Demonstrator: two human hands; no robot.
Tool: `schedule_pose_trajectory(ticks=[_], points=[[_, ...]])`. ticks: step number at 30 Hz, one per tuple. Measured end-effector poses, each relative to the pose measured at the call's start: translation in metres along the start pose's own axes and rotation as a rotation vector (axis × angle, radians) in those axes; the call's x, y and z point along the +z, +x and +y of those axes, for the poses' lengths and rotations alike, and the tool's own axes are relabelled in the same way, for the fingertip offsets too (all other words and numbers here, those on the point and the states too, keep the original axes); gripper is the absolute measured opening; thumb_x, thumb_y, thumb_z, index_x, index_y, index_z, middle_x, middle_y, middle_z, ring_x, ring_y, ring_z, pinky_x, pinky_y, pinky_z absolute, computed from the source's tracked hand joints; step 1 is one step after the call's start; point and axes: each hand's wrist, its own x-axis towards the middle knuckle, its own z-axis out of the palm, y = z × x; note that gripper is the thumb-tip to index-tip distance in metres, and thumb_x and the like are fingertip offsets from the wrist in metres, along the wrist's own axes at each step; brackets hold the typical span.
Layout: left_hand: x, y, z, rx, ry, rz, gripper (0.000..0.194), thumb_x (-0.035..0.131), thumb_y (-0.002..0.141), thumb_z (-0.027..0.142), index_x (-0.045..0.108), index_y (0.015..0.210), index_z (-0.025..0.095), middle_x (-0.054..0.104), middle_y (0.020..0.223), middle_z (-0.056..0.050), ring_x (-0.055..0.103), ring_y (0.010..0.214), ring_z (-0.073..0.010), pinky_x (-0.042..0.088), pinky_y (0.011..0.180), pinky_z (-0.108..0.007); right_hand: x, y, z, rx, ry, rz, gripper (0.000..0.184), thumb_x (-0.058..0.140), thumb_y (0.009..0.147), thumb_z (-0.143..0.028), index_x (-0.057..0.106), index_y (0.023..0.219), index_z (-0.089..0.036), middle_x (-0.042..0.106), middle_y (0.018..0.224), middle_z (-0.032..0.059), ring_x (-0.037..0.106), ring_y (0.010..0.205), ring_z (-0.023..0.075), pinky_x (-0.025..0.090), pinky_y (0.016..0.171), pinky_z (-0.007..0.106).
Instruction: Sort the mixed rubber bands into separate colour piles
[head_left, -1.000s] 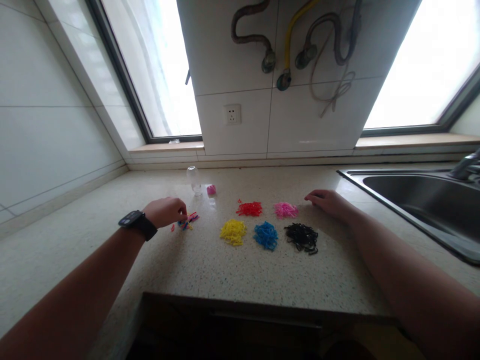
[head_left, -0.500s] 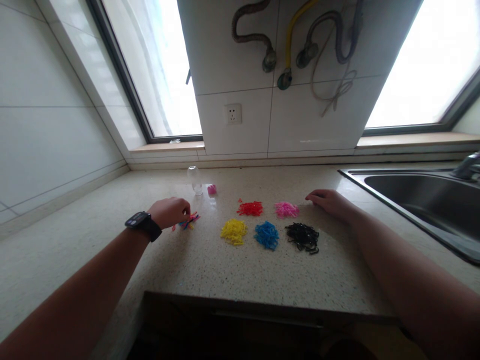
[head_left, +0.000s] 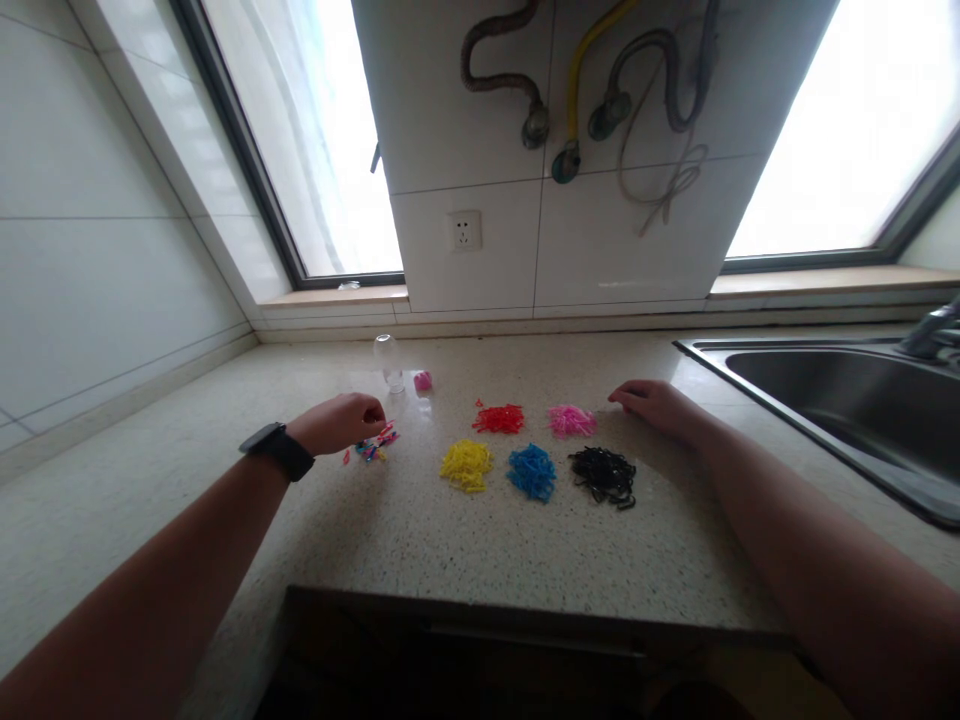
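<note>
My left hand (head_left: 351, 421), a dark watch on its wrist, is closed in a pinch at the upper edge of a small mixed-colour pile of rubber bands (head_left: 373, 449). What the fingertips hold is too small to make out. My right hand (head_left: 651, 402) rests on the counter with fingers loosely stretched out and nothing visible in them, right of the pink rubber bands (head_left: 571, 421). Between the hands lie red rubber bands (head_left: 499, 418), yellow rubber bands (head_left: 466, 466), blue rubber bands (head_left: 532, 472) and black rubber bands (head_left: 604, 475), each colour in its own heap.
A clear glass jar (head_left: 389, 366) stands behind my left hand, beside a small pink object (head_left: 423, 381). The steel sink (head_left: 712, 352) borders the speckled counter (head_left: 465, 560) on the right. A tiled wall with a socket (head_left: 465, 230) and hoses (head_left: 574, 90) rises behind.
My left hand has drawn slightly up off the mixed pile, so more of the pile shows beneath it. My right hand stays in place.
</note>
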Motion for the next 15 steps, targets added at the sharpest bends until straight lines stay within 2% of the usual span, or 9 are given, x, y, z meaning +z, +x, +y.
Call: schedule_pose_trajectory(ticks=[7,15], points=[[0.003,0.001,0.019,0.047,-0.206,-0.012,0.039,0.052,0.087,0.051,0.068,0.087,0.015,0.068,0.077,-0.004,0.058,0.067,-0.0143,0.042,0.061,-0.025,-0.002,-0.001,-0.004,-0.003,-0.010,-0.016,0.036,0.055,0.082,-0.044,0.076,0.094,-0.018,0.070,0.075,0.0051,0.061,0.068,0.0189,0.044,0.064,0.030],[0.014,-0.004,0.063,0.136,-0.361,0.001,0.038,0.056,0.088,0.051,0.066,0.089,0.014,0.063,0.077,-0.003,0.052,0.066,-0.0128,0.040,0.059,-0.025,-0.001,-0.001,-0.004,-0.006,-0.039,-0.014,0.035,0.054,0.083,-0.044,0.076,0.093,-0.018,0.070,0.075,0.0053,0.061,0.068,0.0192,0.044,0.065,0.031]])
